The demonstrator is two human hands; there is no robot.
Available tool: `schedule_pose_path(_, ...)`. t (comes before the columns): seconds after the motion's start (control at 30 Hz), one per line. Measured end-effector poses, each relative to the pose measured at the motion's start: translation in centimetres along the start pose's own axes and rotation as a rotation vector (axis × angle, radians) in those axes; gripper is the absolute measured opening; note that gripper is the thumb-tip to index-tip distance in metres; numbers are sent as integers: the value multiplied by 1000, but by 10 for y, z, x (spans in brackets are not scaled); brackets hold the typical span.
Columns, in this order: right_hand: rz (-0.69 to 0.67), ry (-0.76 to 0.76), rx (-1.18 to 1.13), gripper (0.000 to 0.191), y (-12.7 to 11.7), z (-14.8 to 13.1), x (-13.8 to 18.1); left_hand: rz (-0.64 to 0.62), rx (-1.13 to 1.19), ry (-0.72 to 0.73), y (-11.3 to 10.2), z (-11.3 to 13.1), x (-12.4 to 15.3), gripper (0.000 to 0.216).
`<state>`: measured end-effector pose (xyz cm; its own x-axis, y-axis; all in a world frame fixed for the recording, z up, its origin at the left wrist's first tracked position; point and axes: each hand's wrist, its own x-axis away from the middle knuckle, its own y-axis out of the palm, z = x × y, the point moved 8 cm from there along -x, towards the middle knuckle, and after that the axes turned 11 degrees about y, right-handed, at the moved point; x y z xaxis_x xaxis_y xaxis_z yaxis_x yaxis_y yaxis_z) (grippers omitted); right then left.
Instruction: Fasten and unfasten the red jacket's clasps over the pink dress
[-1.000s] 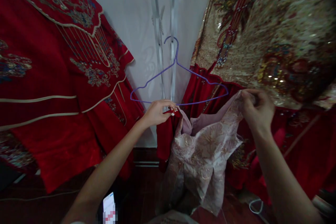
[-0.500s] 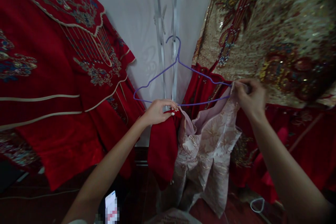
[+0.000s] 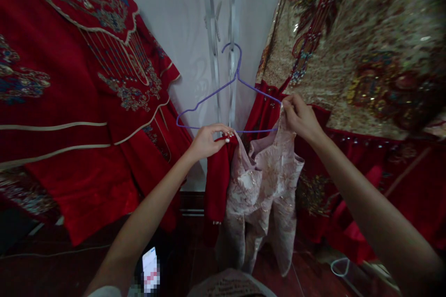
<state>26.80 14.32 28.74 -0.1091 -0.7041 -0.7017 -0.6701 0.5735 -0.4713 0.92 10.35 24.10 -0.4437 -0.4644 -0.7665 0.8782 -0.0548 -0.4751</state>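
Note:
A pale pink brocade dress (image 3: 268, 171) with a gold floral pattern hangs between my hands, below a purple wire hanger (image 3: 216, 90). My right hand (image 3: 301, 118) pinches the dress's right shoulder strap, which goes over the hanger's right arm. At the other side, my left hand (image 3: 211, 140) is closed on a red cloth piece (image 3: 219, 181) with pearl beads, close against the dress's left edge. Whether those fingers also hold the dress, I cannot tell. The hanger's left arm is bare, and its hook is up by a metal rail.
A red embroidered jacket (image 3: 80, 116) with beaded fringe hangs at left; a gold sequinned garment (image 3: 365, 55) with red skirts is at right. Metal uprights (image 3: 232, 18) stand against the white wall. A lit phone (image 3: 149, 269) is low at left, a white loop (image 3: 340, 267) low at right.
My right hand has moved left along the hanger toward its middle, carrying the strap. The dress has shifted left and narrowed, and the red cloth hangs narrower. My left hand has risen slightly.

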Motion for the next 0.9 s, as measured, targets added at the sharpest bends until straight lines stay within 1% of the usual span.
schedule_pose_path(0.07, 18, 3, 7, 23, -7, 2, -1, 163, -98, -38, -33, -5, 11, 10)
schedule_pose_path(0.1, 26, -2, 17, 24, -11, 2, -2, 256, -144, -81, -52, -10, 20, 10)
schedule_pose_path(0.17, 46, -16, 36, 27, -17, -1, -5, 441, -204, -196, -90, -24, 44, 13)
schedule_pose_path(0.2, 51, -20, 39, 28, -19, -2, -7, 514, -214, -256, -106, -31, 57, 17)
schedule_pose_path(0.23, 52, -20, 35, 29, -19, -3, -8, 581, -213, -314, -119, -38, 69, 21)
schedule_pose_path(0.3, 41, -10, 12, 31, -14, -2, -10, 659, -170, -431, -138, -52, 89, 28)
schedule_pose_path(0.33, 34, -3, -3, 32, -11, 0, -10, 675, -145, -486, -143, -58, 96, 31)
schedule_pose_path(0.4, 23, 15, -35, 34, -3, 4, -9, 662, -109, -586, -147, -66, 106, 33)
schedule_pose_path(0.5, 19, 34, -67, 35, 5, 10, -8, 631, -101, -667, -149, -70, 113, 35)
schedule_pose_path(0.6, 17, 27, -86, 36, 6, 11, -9, 655, -72, -677, -151, -68, 116, 37)
schedule_pose_path(0.73, 29, 18, -95, 36, 1, 9, -11, 691, -38, -662, -157, -61, 116, 36)
schedule_pose_path(0.9, 26, 5, -75, 36, -1, 6, -11, 662, -27, -653, -162, -58, 114, 33)
